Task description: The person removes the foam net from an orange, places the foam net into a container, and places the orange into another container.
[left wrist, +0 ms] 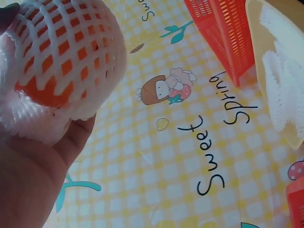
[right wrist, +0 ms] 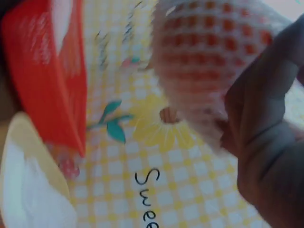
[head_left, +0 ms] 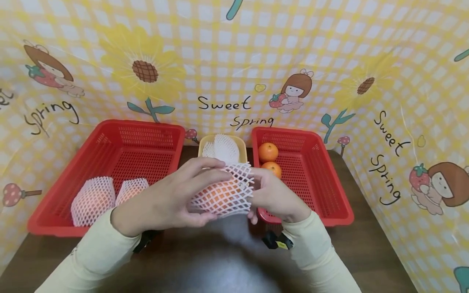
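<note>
Between both hands is an orange (head_left: 220,194) inside a white foam net (head_left: 246,173). My left hand (head_left: 170,197) grips it from the left, fingers over the top and thumb below. My right hand (head_left: 280,197) holds the net's loose end at the right, its fingertips partly hidden. In the left wrist view, orange skin shows through the mesh of the net (left wrist: 102,52). The right wrist view is blurred, with the right hand's curled fingers (right wrist: 266,95) against the netted orange (right wrist: 204,57).
At the left, a red basket (head_left: 146,127) contains two netted oranges (head_left: 93,201). A small yellow container (head_left: 243,148) with spare foam nets (head_left: 226,148) stands at the middle back. Two bare oranges (head_left: 268,152) lie in the right red basket (head_left: 329,183). A patterned cloth (head_left: 220,53) rises behind.
</note>
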Action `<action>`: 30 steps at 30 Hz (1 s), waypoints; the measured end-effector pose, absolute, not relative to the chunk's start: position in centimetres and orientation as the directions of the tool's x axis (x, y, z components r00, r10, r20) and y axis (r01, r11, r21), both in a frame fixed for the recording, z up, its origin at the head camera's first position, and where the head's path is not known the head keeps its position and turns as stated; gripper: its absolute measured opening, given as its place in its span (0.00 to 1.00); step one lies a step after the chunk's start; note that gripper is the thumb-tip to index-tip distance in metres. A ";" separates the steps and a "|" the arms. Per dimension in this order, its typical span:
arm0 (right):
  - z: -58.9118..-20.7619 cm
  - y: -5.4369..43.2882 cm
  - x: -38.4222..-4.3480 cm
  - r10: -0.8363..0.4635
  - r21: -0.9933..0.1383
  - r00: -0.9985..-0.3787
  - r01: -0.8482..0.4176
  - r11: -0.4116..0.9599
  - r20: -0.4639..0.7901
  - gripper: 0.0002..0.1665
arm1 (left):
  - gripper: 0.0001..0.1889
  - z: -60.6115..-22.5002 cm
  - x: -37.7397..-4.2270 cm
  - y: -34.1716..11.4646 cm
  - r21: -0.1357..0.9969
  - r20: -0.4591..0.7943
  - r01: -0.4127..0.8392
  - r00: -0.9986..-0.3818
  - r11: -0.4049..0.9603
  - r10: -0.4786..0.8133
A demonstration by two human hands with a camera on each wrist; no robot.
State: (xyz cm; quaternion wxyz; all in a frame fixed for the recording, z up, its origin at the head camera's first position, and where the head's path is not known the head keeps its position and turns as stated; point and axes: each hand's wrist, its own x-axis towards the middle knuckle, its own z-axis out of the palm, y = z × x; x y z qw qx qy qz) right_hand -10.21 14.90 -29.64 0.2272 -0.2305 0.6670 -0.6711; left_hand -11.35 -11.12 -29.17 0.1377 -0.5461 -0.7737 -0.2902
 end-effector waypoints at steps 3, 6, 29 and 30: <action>-29.5 15.0 -10.2 -0.592 -0.996 -0.806 0.045 -0.074 0.008 0.16 | 0.40 -28.9 -11.4 -11.0 0.293 0.524 0.925 -0.367 0.241 0.768; -29.2 14.6 -10.0 -0.524 -0.998 -0.850 -0.052 -0.018 0.054 0.15 | 0.40 -28.9 -11.6 -11.1 0.293 0.529 0.922 -0.378 0.254 0.760; -30.1 13.3 -10.8 -0.490 -0.987 -0.860 -0.158 -0.014 0.145 0.41 | 0.41 -29.0 -12.2 -12.0 0.418 0.500 0.829 -0.552 0.372 0.667; -30.2 13.3 -10.8 -0.490 -0.988 -0.859 -0.155 -0.025 0.147 0.42 | 0.40 -29.0 -12.2 -12.0 0.400 0.517 0.837 -0.542 0.373 0.662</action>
